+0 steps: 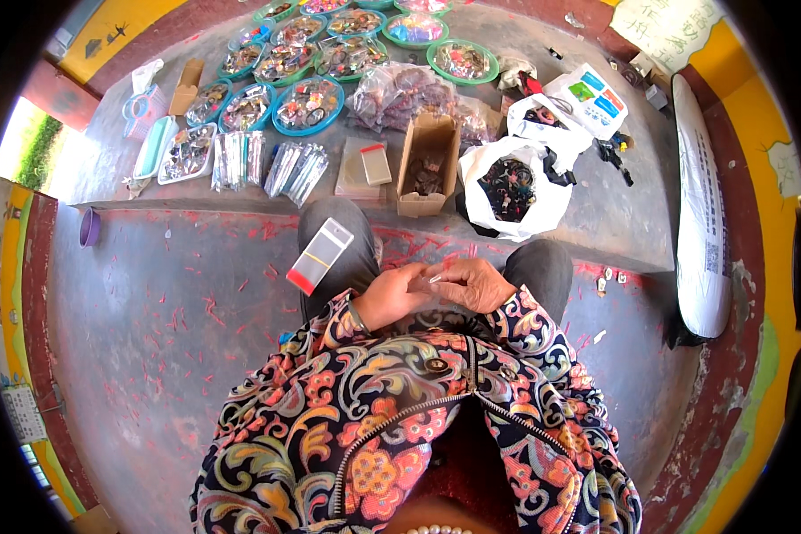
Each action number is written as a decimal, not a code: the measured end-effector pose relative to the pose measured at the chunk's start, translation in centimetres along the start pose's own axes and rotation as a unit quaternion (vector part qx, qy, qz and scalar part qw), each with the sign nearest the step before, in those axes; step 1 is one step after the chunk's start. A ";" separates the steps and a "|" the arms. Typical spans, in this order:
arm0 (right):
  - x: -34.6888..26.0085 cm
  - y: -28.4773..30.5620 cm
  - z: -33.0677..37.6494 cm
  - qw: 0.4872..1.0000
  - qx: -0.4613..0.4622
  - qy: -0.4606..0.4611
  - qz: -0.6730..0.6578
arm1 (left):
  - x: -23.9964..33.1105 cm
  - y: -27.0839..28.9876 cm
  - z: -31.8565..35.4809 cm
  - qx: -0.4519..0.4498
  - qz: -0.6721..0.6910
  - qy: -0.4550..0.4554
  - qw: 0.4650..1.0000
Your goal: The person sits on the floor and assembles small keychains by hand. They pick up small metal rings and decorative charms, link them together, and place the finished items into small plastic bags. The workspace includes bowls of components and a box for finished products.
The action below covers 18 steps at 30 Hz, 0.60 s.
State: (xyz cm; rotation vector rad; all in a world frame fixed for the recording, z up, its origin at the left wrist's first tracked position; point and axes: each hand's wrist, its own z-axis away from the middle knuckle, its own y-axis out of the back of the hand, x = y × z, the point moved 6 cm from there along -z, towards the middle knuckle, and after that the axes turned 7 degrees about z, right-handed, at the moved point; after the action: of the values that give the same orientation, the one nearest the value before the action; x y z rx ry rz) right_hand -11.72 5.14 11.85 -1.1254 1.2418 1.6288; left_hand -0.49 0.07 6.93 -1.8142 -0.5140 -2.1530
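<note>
A seated person's left hand (390, 297) and right hand (473, 285) meet over the lap, fingers of both pinched closed on a small clear plastic sleeve (430, 279) between them. A red-edged clear packet (319, 255) rests on the left knee. Ahead on the floor stand an open cardboard box (426, 165), a white bag (513, 189) of dark items, and round trays (308, 105) of trinkets.

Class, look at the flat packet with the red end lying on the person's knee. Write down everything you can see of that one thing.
The packet is a flat, narrow rectangle of what looks like clear plastic film, with a red band at its lower end and a pale, whitish upper part. It lies tilted on the person's left knee, on grey trousers, red end pointing down and left. Neither hand touches it; the left hand is the nearer one. What it holds cannot be made out.
</note>
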 end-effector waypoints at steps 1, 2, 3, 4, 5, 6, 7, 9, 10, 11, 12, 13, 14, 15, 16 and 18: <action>-0.1 0.0 0.0 1.000 -0.013 0.000 0.017 | 0.2 0.0 0.1 -0.017 -0.001 0.029 0.999; -0.4 0.2 0.1 0.999 -0.025 0.001 0.034 | 0.2 0.0 0.1 -0.023 -0.009 0.031 0.999; -0.6 0.2 0.1 0.998 -0.038 0.002 0.052 | 0.3 0.0 0.2 -0.028 -0.017 0.033 0.999; -0.2 0.1 0.1 0.998 -0.047 -0.016 0.027 | 0.3 -0.1 0.3 -0.033 -0.025 0.035 0.999; 0.5 0.0 0.2 0.998 -0.055 -0.033 0.002 | 0.3 -0.1 0.4 -0.028 -0.014 0.051 0.998; 1.0 -0.1 0.3 0.996 -0.064 -0.052 -0.023 | 0.3 -0.1 0.6 -0.024 -0.003 0.067 0.997; 0.9 0.2 0.4 0.996 -0.063 -0.048 0.028 | 0.2 -0.1 0.6 -0.020 0.008 0.083 0.996; 0.8 0.2 0.4 0.998 -0.048 -0.025 0.018 | 1.1 -0.2 0.5 -0.026 -0.046 0.046 0.998; 0.7 0.3 0.5 0.999 -0.039 -0.014 0.013 | 1.5 -0.3 0.4 -0.031 -0.073 0.027 0.996; 0.6 0.4 0.5 0.999 -0.042 -0.011 0.011 | 1.7 -0.2 0.3 -0.023 -0.063 0.027 0.997; 0.4 0.4 0.4 0.999 -0.046 -0.007 0.009 | 1.8 -0.2 0.3 -0.014 -0.055 0.030 0.998; 0.3 0.4 0.3 0.999 -0.050 -0.002 0.006 | 1.8 -0.1 0.4 -0.004 -0.046 0.032 0.998; 0.5 0.3 0.3 0.999 -0.041 0.004 0.012 | 1.5 0.0 0.4 -0.002 -0.052 0.021 0.998; 0.6 0.2 0.1 0.999 -0.032 0.011 0.019 | 1.2 0.0 0.3 -0.001 -0.058 0.009 0.998; 0.5 0.2 0.0 0.999 -0.023 0.017 0.025 | 1.0 0.1 0.2 0.000 -0.064 -0.003 0.998; -0.5 0.6 0.1 0.999 -0.013 0.019 0.032 | 0.6 0.4 0.2 0.010 -0.018 0.055 0.998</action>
State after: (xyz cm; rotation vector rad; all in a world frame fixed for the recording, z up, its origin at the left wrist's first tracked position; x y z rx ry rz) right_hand -12.10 5.09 12.51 -1.1478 1.2950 1.6827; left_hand -0.25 -0.24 7.62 -1.6775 -0.5444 -2.2467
